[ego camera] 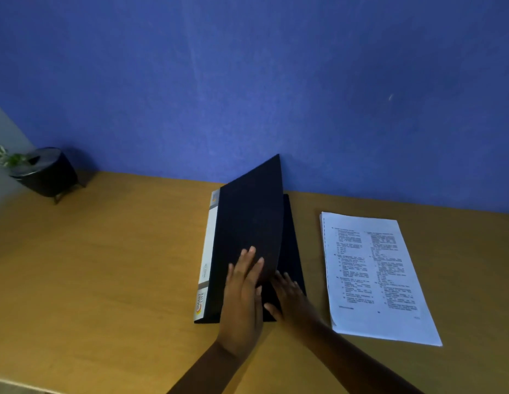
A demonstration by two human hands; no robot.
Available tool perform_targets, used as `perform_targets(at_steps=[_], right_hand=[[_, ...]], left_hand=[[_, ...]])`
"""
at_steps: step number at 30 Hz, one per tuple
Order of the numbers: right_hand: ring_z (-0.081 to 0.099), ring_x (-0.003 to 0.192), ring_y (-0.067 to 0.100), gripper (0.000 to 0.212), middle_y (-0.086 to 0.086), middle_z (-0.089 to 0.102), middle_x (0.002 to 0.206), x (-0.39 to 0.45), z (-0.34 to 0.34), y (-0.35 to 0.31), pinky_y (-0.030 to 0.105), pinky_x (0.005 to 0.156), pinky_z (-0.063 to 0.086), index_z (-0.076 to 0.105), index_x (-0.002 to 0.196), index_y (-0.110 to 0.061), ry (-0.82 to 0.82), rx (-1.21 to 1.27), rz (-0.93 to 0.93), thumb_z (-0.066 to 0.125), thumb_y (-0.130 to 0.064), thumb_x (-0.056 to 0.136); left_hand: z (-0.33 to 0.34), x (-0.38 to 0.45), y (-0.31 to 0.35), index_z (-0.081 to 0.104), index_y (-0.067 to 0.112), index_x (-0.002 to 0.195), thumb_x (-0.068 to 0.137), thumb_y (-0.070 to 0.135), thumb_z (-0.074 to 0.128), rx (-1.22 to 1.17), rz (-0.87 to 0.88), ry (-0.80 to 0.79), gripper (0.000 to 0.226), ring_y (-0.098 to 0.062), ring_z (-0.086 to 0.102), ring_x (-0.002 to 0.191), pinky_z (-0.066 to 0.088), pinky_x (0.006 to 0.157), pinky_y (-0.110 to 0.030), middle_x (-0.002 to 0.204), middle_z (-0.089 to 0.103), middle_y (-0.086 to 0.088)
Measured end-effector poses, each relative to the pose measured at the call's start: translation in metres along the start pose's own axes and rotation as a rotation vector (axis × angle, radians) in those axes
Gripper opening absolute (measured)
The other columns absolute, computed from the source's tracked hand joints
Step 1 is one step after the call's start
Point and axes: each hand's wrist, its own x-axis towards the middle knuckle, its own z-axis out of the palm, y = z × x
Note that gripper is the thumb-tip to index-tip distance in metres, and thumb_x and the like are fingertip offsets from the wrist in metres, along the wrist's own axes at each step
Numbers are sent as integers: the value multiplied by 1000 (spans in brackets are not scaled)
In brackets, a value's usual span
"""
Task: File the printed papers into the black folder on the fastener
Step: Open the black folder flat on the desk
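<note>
The black folder [249,220] with a white spine label lies in the middle of the wooden desk. Its front cover is lifted and tilted up to the left, partly open. My left hand [243,300] rests flat on the outside of the raised cover near its lower edge, fingers spread. My right hand [290,298] reaches under that cover, fingers on the dark inside of the folder. The fastener is hidden by the cover. A stack of printed papers [375,274] lies flat on the desk to the right of the folder, apart from both hands.
A black round pot with a small green plant [44,172] stands at the back left corner of the desk [105,265]. A blue wall [247,81] runs right behind the folder. The desk's front edge shows at the lower left.
</note>
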Motion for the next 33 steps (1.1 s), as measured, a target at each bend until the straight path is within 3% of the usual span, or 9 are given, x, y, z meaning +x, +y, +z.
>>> perform_targets(at_steps=[4, 11, 15, 18, 21, 23, 26, 29, 33], right_hand=[[-8, 147, 20, 70, 3, -3, 161, -1, 9, 2, 31, 115, -6, 2, 149, -20, -10, -130, -40, 33, -51, 94], [-7, 148, 23, 69, 4, -6, 160, -4, 5, 3, 36, 118, -10, 2, 149, -19, -23, -212, -54, 30, -52, 94], [40, 136, 28, 67, 6, 42, 148, -13, -3, -7, 29, 113, -13, 43, 139, -16, 60, -303, -37, 52, -54, 85], [24, 143, 29, 67, 4, 27, 154, -15, -2, -6, 21, 106, -23, 31, 144, -17, 44, -279, -29, 45, -53, 89], [57, 121, 17, 59, -2, 61, 132, -15, -7, -11, 25, 112, -10, 60, 125, -20, -23, -330, 16, 46, -57, 81], [61, 115, 13, 61, -5, 65, 126, -16, -9, -14, 27, 111, -2, 65, 119, -22, -43, -333, 44, 26, -58, 88], [61, 116, 13, 72, -3, 65, 126, -15, -9, -20, 28, 109, 2, 64, 120, -21, -19, -331, 65, 8, -55, 93], [57, 120, 18, 61, 0, 62, 131, -18, -12, -19, 25, 111, -5, 61, 124, -18, -101, -327, 73, 32, -56, 86], [6, 144, 9, 65, 3, 55, 138, -17, -1, -11, 23, 110, -9, 53, 131, -15, 60, -359, 82, 63, -52, 79]], left_hand=[[-12, 2, 1, 40, 19, 129, 94, 5, 24, 273, 193, 182, 41, -13, 8, 145, 14, 114, -50, 138, 34, -10], [-64, 5, -17, 48, 23, 122, 85, -2, 24, 444, 42, 344, 50, -18, 11, 144, 16, 114, -48, 138, 30, -11], [-93, 2, -45, 57, 15, 118, 82, -2, 31, 561, -81, 311, 48, -44, 26, 132, 27, 105, -59, 139, 34, -25], [-106, -2, -71, 56, 10, 120, 80, -13, 46, 522, -231, 293, 47, -49, 46, 107, 47, 83, -53, 121, 47, -34], [-102, -16, -92, 57, 5, 116, 75, -17, 56, 474, -437, 250, 47, -44, 50, 87, 49, 68, -46, 101, 53, -32], [-96, -27, -105, 57, 5, 114, 78, -14, 57, 452, -536, 175, 41, -41, 50, 80, 47, 64, -43, 92, 55, -28], [-90, -37, -124, 56, 6, 111, 85, -2, 55, 407, -643, 110, 27, -33, 48, 68, 42, 57, -36, 80, 56, -25], [-90, -40, -138, 50, 15, 110, 92, 12, 50, 351, -742, 55, 18, -23, 51, 60, 39, 49, -30, 78, 59, -16], [-97, -39, -152, 44, 19, 106, 94, 20, 48, 283, -858, -29, 13, -23, 58, 63, 41, 49, -31, 77, 61, -12]])
